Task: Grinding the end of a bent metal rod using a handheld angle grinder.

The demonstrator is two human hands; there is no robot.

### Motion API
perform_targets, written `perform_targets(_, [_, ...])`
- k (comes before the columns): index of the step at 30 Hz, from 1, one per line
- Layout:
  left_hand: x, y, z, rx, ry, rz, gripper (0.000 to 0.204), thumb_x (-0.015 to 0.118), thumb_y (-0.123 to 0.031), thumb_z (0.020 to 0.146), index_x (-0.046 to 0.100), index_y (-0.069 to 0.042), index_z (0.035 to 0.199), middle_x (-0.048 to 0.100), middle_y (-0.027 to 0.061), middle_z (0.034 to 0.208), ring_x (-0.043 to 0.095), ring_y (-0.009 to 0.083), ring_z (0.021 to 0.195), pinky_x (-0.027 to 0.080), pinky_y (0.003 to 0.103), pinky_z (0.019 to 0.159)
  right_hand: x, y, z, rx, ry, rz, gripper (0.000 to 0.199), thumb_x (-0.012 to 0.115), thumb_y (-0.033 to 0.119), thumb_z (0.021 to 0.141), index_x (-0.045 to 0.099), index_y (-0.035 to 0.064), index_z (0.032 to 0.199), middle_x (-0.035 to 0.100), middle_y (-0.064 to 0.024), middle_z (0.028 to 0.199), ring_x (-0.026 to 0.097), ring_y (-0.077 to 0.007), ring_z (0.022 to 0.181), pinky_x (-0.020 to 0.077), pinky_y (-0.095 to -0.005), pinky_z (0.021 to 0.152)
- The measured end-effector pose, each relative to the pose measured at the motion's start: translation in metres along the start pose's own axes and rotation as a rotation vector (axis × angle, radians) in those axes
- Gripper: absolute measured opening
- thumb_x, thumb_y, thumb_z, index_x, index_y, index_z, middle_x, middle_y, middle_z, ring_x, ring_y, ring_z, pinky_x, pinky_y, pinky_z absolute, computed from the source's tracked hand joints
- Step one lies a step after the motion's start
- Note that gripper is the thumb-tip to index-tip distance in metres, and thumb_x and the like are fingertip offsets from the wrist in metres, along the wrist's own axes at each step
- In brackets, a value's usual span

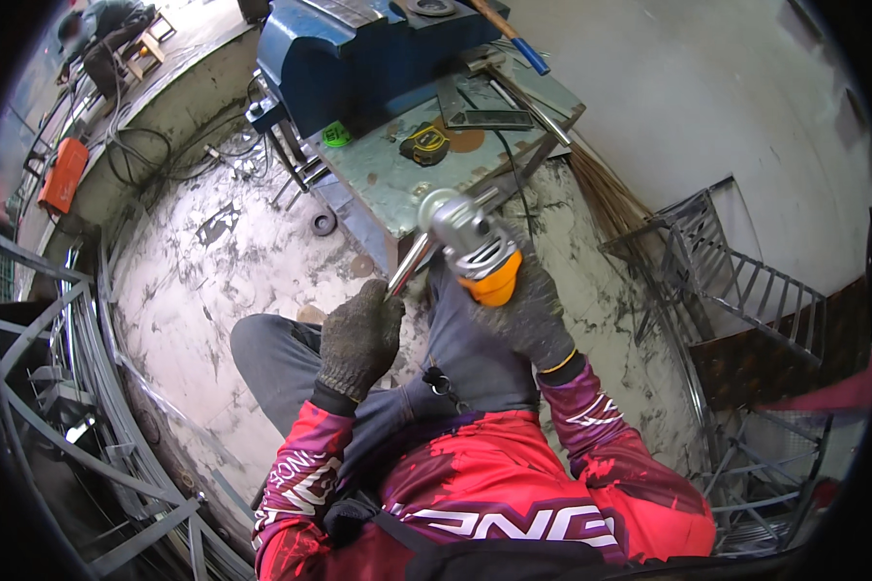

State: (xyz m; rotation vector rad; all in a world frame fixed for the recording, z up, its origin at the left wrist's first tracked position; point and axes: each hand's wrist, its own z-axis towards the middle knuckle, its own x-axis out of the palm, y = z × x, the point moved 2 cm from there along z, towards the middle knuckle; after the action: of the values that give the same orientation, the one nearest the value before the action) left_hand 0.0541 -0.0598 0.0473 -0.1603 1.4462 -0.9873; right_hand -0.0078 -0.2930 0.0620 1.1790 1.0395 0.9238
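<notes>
My left hand (361,334), in a dark knitted work glove, is closed around the lower end of a shiny metal rod (411,265). The rod slants up and away, toward the near corner of the metal workbench (373,189). In my gloved right hand (533,320) is an angle grinder (470,240) with an orange body and a silver head. Its head meets the far end of the rod in the picture; whether the two touch, I cannot tell. The grinder's disc is hard to make out.
On the bench are a blue vise (358,73), a yellow-black tape measure (424,145), a metal square (489,118) and a blue-handled tool (530,55). Metal frames (44,358) stand at left, a lattice frame (736,276) at right. Another person (102,39) crouches far left.
</notes>
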Motion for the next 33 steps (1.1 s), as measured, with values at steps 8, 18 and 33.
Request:
perform_targets(8, [-0.003, 0.05, 0.026, -0.158, 0.121, -0.581, 0.03, 0.059, -0.031, 0.106, 0.067, -0.003, 0.112, 0.052, -0.0043, 0.072, 0.047, 0.0072, 0.062, 0.042, 0.027, 0.057, -0.075, -0.006, 0.016, 0.121, -0.127, 0.454, 0.053, 0.075, 0.006, 0.08, 0.057, 0.0016, 0.13, 0.069, -0.0143, 0.097, 0.073, -0.0283, 0.08, 0.0636, -0.04, 0.071])
perform_targets(18, [0.009, 0.07, 0.09, -0.415, 0.3, -0.58, 0.031, 0.059, -0.032, 0.106, 0.066, -0.002, 0.106, 0.06, 0.002, 0.074, 0.055, 0.0099, 0.064, 0.045, 0.029, 0.059, -0.085, -0.05, 0.003, 0.201, -0.119, 0.819, 0.057, 0.077, 0.041, 0.085, 0.06, -0.004, 0.116, 0.07, -0.0191, 0.091, 0.072, -0.0316, 0.078, 0.0625, -0.0408, 0.072])
perform_targets(33, [0.035, 0.105, 0.089, -0.207, 0.244, -0.169, 0.032, 0.068, -0.034, 0.1, 0.065, -0.003, 0.108, 0.07, 0.0152, 0.08, 0.067, 0.032, 0.071, 0.051, 0.044, 0.067, -0.078, -0.071, 0.003, 0.356, -0.207, 0.95, 0.067, 0.078, 0.039, 0.08, 0.059, -0.007, 0.124, 0.07, -0.0177, 0.096, 0.071, -0.0302, 0.08, 0.0616, -0.0404, 0.075])
